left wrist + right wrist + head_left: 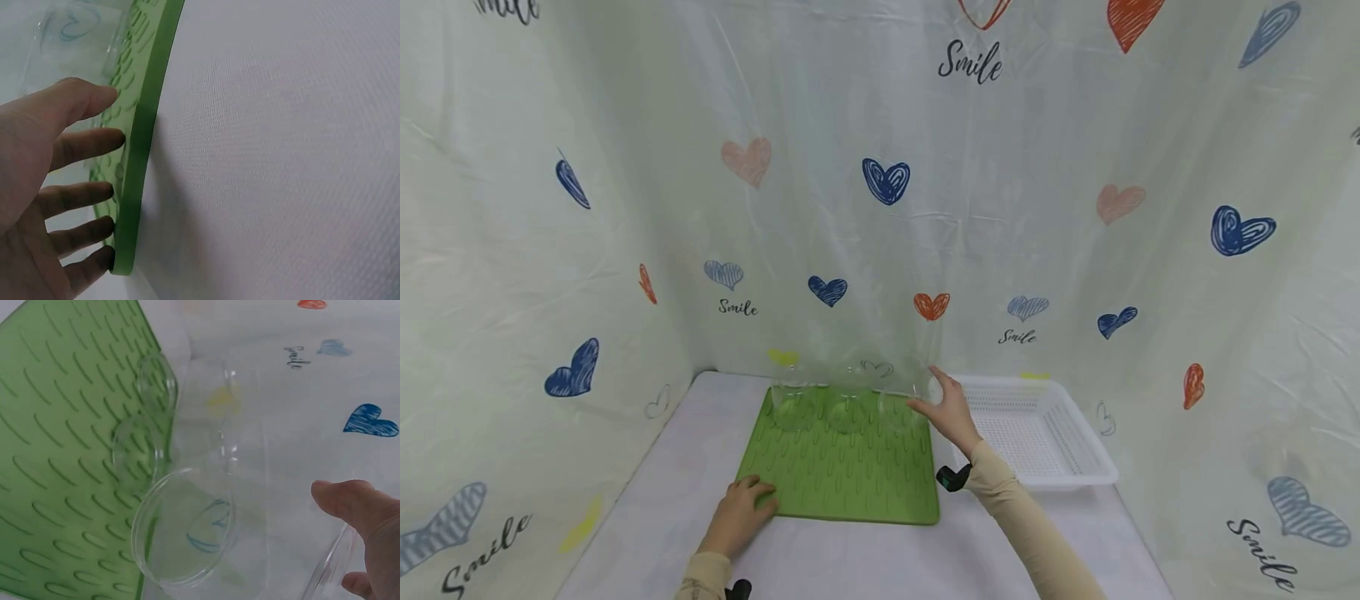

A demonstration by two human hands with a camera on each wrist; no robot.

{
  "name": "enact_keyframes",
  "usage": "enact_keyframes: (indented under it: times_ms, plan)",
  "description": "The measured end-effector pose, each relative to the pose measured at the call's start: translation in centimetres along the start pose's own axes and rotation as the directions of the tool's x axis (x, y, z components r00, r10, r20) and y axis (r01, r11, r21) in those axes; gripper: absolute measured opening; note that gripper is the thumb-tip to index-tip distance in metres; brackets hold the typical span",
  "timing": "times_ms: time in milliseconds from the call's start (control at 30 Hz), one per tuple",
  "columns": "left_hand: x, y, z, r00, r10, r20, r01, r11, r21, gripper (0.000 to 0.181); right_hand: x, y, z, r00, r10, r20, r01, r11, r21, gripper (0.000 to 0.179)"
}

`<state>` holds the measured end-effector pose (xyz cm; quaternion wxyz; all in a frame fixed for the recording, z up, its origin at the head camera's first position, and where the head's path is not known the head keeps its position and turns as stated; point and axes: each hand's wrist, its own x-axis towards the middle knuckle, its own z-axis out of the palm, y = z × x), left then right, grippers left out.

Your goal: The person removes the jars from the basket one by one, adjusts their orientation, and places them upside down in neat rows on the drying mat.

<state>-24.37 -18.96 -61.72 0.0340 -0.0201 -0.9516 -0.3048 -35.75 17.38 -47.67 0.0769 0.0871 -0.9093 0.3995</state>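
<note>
Three clear cups, a left one (793, 408), a middle one (847, 410) and a right one (898, 412), stand along the far edge of a green mat (850, 479) with raised ridges. My right hand (951, 414) is beside the right cup, thumb and fingers spread apart. In the right wrist view that cup's round rim (184, 528) lies against the mat, and its other end is near my thumb (344, 497). My left hand (741, 512) rests at the mat's near left corner, fingertips (103, 137) against its edge, fingers fairly straight.
A white perforated basket (1097, 454) stands right of the mat, beneath and beyond my right forearm. The white tablecloth (827, 562) covers the table. A curtain (880, 242) printed with hearts hangs close behind the cups and along both sides.
</note>
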Motion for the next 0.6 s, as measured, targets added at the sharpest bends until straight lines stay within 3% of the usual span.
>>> enact_keyframes:
  times_ms: [167, 400, 600]
  plan:
    - [0.0, 0.5, 0.1, 1.0, 0.001, -0.007, -0.001, 1.0, 0.008, 0.031, 1.2, 0.9, 2.1, 1.0, 0.011, -0.006, -0.011, 0.998, -0.069, 0.083]
    - [-0.2, 0.7, 0.7, 0.999, -0.049, 0.017, 0.048, 0.998, 0.051, 0.028, 1.7, 2.1, 5.2, 0.998, 0.055, -0.001, -0.054, 0.985, -0.165, 0.083]
    - [-0.3, 0.8, 0.8, 0.998, -0.052, 0.022, 0.05, 0.996, 0.071, 0.029, 2.1, 2.8, 6.7, 0.999, 0.049, 0.011, -0.046, 0.98, -0.196, 0.078]
